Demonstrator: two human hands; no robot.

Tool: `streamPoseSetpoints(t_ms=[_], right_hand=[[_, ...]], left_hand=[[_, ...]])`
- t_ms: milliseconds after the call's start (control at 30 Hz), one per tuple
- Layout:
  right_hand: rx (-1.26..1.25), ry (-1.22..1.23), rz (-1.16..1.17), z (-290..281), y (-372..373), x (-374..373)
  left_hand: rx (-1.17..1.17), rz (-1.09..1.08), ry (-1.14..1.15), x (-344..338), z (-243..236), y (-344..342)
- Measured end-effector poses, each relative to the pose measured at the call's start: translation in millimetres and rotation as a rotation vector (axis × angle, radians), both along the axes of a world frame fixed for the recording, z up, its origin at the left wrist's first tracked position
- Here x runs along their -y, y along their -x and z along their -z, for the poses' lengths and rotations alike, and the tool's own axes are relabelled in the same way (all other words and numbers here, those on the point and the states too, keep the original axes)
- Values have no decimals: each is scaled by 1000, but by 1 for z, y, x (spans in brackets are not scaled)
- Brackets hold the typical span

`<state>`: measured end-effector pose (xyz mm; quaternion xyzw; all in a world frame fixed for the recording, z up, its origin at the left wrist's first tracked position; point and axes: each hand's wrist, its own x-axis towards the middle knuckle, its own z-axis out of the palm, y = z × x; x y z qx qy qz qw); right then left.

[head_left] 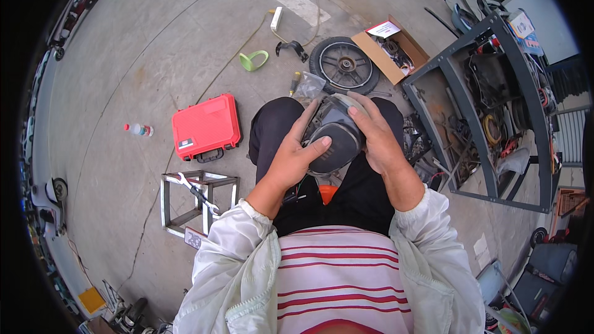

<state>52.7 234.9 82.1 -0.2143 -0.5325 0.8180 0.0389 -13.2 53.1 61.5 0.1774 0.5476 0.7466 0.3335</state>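
Observation:
Between my knees, my left hand [300, 151] and my right hand [377, 136] grip a dark rounded plastic housing [331, 145] from either side, with both thumbs over its upper face. An orange piece [328, 194] shows below it between my legs. Just beyond my knees lie a black tyred wheel [328, 62], a yellow-handled screwdriver [294, 83] and a clear plastic bag [310, 86]. What is under the housing is mostly hidden.
A red case [204, 120], a bottle [139, 129] and a metal stand [167, 207] with wrenches [195, 188] are at left. A cardboard box [414, 55] and a loaded steel rack [489, 182] are at right. A power strip [276, 18] and green item [253, 60] lie ahead.

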Motion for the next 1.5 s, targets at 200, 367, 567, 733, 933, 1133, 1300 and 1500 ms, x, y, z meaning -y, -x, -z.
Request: streamPoseSetpoints(t_ms=[200,367,567,733,933,1133,1300,1500], right_hand=[[-91,-36,-40,7,0,-4],[-166,-73,-109,-2,8,-9],[-235,-196,-251,-3,18,-14],[-341,-200,-238,-6,21,-11],[-385,-304,-303,-17,24,-13],[-366,-486,-129,-25,14,7],[-395,-537,20,-19,1,42],[-255,-584,-47,-30,-1,28]], left_hand=[[189,-112,-139,-1,16,-4],[669,-142,-170,-4,-6,-5],[867,-84,-295,-4,0,0],[829,-39,-336,-2,-2,-1],[732,147,-558,8,24,-4],[570,70,-540,6,22,-6],[282,-41,-467,0,27,-3],[304,-55,-306,17,13,21]])
